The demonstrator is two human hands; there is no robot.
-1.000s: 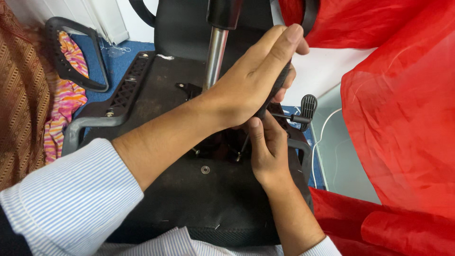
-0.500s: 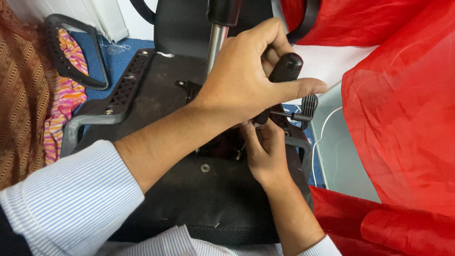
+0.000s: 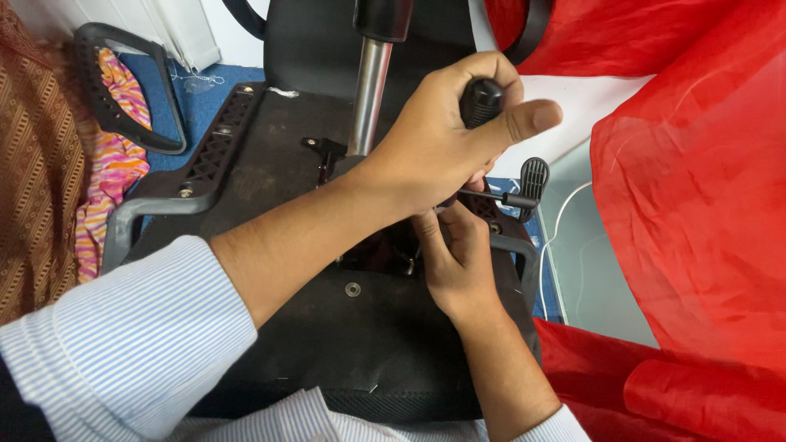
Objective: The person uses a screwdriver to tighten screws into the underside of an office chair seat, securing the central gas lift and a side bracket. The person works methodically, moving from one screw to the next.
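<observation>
An office chair lies upturned, the black underside of its seat (image 3: 327,344) facing me. My left hand (image 3: 434,151) reaches across from the left and is closed around the black ribbed handle of a screwdriver-like tool (image 3: 480,100), thumb stretched out to the right. Just below it, my right hand (image 3: 458,258) has its fingertips pressed in at the chair mechanism (image 3: 393,254). What those fingers pinch is hidden under my left hand. A thin metal lever with a black paddle (image 3: 534,176) sticks out to the right of both hands.
The chrome gas-lift column (image 3: 368,90) rises behind my left wrist. A black armrest loop (image 3: 123,98) lies at upper left over a colourful striped cloth (image 3: 106,180) and brown patterned fabric (image 3: 33,180). Red sheer fabric (image 3: 696,205) fills the right side. A white cable (image 3: 557,221) runs by it.
My left hand has rolled on the tool handle, bringing it more upright with the thumb now pointing right. My right hand has stayed at the mechanism.
</observation>
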